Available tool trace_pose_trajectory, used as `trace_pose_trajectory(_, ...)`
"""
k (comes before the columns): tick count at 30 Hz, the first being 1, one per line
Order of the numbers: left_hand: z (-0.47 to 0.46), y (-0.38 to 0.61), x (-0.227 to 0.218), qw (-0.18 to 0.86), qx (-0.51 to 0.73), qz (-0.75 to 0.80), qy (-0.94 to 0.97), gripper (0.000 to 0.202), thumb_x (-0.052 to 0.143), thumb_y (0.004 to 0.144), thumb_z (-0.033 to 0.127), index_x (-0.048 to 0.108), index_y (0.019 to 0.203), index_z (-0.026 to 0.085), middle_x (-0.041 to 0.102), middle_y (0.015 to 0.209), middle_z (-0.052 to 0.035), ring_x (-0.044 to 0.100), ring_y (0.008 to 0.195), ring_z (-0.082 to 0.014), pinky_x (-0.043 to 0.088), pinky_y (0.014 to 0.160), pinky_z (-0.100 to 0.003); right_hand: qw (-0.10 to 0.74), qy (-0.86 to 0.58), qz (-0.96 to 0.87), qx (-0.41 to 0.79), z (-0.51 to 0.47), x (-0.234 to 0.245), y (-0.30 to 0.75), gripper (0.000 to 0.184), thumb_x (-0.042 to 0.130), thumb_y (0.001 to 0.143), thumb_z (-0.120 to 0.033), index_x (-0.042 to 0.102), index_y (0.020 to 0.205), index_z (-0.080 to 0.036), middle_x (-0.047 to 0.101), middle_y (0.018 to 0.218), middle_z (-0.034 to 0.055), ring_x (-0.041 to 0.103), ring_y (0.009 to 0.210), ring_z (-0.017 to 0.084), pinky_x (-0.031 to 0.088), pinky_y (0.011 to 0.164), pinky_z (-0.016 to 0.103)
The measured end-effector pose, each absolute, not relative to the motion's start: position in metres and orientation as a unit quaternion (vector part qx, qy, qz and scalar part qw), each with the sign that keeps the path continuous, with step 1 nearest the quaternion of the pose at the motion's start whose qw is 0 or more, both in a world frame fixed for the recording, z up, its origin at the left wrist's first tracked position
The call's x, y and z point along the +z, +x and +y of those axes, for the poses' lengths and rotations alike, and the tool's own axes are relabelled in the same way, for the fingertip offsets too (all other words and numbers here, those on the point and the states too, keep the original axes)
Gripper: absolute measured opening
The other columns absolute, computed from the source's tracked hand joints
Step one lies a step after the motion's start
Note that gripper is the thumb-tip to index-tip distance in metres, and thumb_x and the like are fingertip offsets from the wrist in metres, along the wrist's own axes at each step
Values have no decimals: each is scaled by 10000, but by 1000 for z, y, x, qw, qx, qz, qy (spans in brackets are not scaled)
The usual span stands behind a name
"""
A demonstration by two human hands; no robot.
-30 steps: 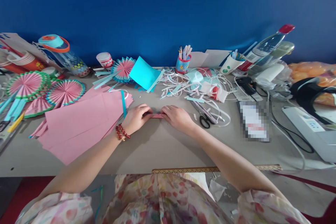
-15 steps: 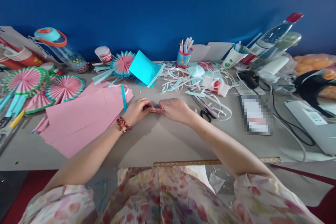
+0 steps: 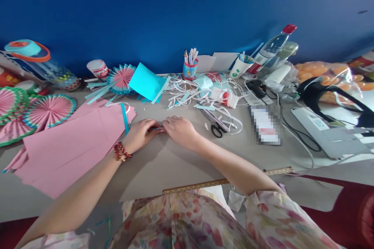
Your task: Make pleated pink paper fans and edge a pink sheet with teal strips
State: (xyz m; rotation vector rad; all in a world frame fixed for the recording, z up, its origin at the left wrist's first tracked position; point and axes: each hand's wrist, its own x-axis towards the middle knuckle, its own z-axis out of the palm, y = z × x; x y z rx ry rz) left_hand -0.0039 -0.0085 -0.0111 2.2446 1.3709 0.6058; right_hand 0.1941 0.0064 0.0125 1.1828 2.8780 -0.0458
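Note:
My left hand (image 3: 140,135), with a red bead bracelet on the wrist, and my right hand (image 3: 180,130) meet on the grey table (image 3: 175,163). Both pinch a small folded paper strip (image 3: 157,128) that lies between their fingertips; only a sliver of it shows, with a teal edge. Large pink paper sheets (image 3: 67,144) lie just left of my left hand, with a teal strip (image 3: 124,113) across them. Black-handled scissors (image 3: 214,125) rest to the right of my right hand.
Pink and teal pleated paper fans (image 3: 48,109) sit at the left. Behind the hands are a teal folded sheet (image 3: 146,82), a pen cup (image 3: 189,69), white paper trimmings (image 3: 189,93) and a water bottle (image 3: 270,48). Cables, a white device (image 3: 327,134) and a bag of oranges (image 3: 324,76) fill the right.
The view has swung to the right and everything sits further left in the frame. My hands have drawn closer together over the strip, which is now nearly hidden.

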Motion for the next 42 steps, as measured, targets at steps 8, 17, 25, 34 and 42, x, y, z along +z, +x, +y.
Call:
trace_pose_trajectory(8, -8, -6, -9, 236, 229, 512, 793, 214, 545, 944, 367, 670, 883, 205, 705, 896, -33, 659, 825, -189, 470, 718, -285, 2, 386, 918, -84, 20, 6, 199, 312, 382, 1038, -366, 616, 1064, -162, 689, 1081, 130, 628, 975, 237, 413, 767, 297)
trace_pose_trajectory(17, -2, -7, -10, 249, 251, 515, 781, 174, 577, 907, 314, 678, 841, 189, 667, 842, -34, 611, 741, -163, 427, 635, -263, -32, 403, 899, -165, 32, 7, 202, 228, 481, 1000, -363, 644, 963, -209, 717, 975, 55, 627, 869, 198, 283, 627, 265)
trace_pose_trajectory(25, 1, -9, -15, 254, 253, 515, 779, 174, 585, 894, 296, 678, 802, 182, 660, 828, -32, 605, 747, -167, 427, 668, -272, -74, 384, 896, -210, 38, 3, 206, 165, 508, 952, -316, 643, 936, -223, 708, 914, 20, 583, 796, 173, 250, 600, 248)
trace_pose_trajectory(34, 4, -13, -10, 261, 235, 504, 789, 183, 579, 907, 319, 694, 841, 192, 679, 858, -29, 614, 774, -170, 439, 691, -273, -74, 372, 900, -217, 41, 1, 208, 272, 523, 963, -446, 647, 908, -211, 699, 874, 29, 564, 760, 167, 234, 599, 249)
trace_pose_trajectory(42, -5, -13, -6, 232, 199, 468, 829, 257, 554, 932, 423, 653, 913, 187, 620, 871, -44, 593, 768, -184, 451, 696, -294, -81, 318, 925, -191, 38, 2, 206, 263, 526, 982, -420, 641, 905, -197, 690, 912, 45, 576, 819, 176, 249, 626, 261)
